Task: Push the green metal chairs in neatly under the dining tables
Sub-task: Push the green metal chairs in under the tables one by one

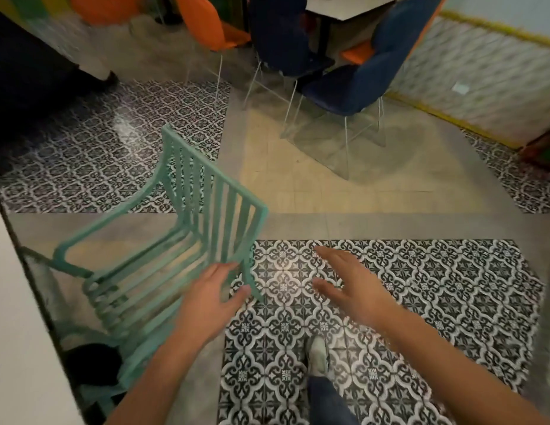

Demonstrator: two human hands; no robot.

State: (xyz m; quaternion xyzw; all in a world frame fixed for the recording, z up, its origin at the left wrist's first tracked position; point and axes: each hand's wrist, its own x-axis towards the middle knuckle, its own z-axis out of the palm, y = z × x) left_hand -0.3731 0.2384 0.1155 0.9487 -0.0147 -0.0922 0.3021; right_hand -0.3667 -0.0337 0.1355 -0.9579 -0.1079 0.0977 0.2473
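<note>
Green chair at the bench edge

A white bench (19,317) fills the left edge. The green chair (163,240) stands just beside it. The left hand (211,297) spreads open by the chair's back corner; the right hand (350,286) hovers open over patterned floor (436,302)

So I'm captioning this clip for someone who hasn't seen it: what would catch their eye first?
Probably the green slatted metal chair at lower left, beside a white table edge. The left hand reaches for its backrest corner with fingers spread; the right hand hovers open over the black-and-white patterned floor tiles. Farther back stand blue chairs and orange ones.
</note>
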